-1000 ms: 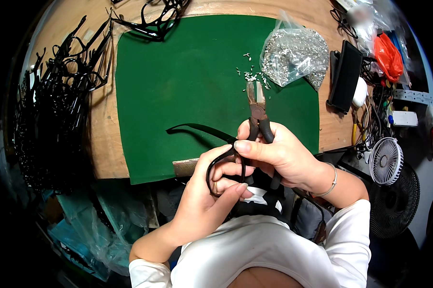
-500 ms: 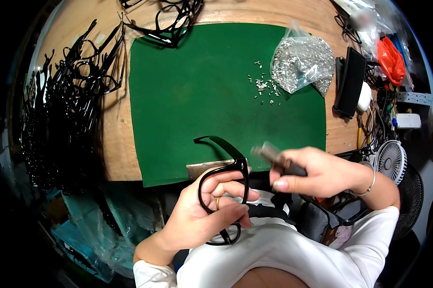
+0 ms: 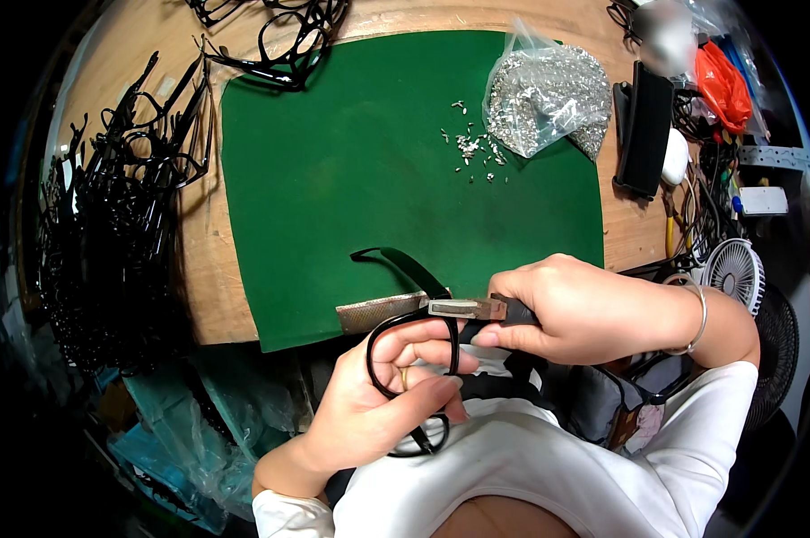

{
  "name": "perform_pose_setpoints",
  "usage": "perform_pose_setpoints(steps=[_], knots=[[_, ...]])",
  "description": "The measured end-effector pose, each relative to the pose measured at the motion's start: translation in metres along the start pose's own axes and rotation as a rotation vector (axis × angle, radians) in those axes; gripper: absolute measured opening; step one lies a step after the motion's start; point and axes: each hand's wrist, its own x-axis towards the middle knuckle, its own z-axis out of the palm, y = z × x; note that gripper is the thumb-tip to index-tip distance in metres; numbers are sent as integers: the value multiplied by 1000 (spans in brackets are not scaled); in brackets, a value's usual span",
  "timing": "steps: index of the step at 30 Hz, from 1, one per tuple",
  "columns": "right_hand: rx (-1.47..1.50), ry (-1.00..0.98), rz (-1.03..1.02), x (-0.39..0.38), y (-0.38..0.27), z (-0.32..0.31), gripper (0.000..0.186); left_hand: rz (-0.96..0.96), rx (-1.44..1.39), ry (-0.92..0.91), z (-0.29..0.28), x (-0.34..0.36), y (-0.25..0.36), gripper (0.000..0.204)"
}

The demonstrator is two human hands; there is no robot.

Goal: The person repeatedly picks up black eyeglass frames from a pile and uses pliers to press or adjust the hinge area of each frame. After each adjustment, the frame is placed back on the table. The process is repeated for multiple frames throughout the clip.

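My left hand (image 3: 378,394) is closed around a black glasses frame (image 3: 371,366), with its fingers passing behind a rim. One temple of the frame stretches up over the green mat (image 3: 405,161). In my right hand (image 3: 566,314) is a pair of pliers (image 3: 477,309) with dark handles. Its flat metal jaws lie over the corner of the frame where the temple joins; whether they pinch it cannot be made out. Beneath the frame, at the mat's front edge, lies a flat strip with a rough, textured face (image 3: 369,314).
A clear bag of small silvery metal parts (image 3: 548,99) rests on the mat's far right, several loose parts (image 3: 477,148) beside it. Black glasses frames are heaped at the left (image 3: 118,233) and far left (image 3: 288,54). A black case (image 3: 643,130) and small white fan (image 3: 735,273) stand right.
My right hand has brought the pliers left onto the frame's corner. My left hand keeps its hold on the glasses frame. The whole view has shifted slightly.
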Motion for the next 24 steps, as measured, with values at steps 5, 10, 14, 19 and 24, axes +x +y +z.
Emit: perform_pose_setpoints(steps=[5,10,14,19,24], knots=[[-61,65,30,-6,5,4,41,-9,18,0,5,4,-3,44],[113,-137,-13,-4,11,-20,45,-21,-21,-9,4,4,2,44],[34,135,-13,8,42,-9,35,26,-35,-13,7,8,6,44],[-50,444,-174,22,71,20,37,66,189,72,12,-10,39,41],[75,395,-52,27,66,12,34,217,1062,249,-37,45,56,31]])
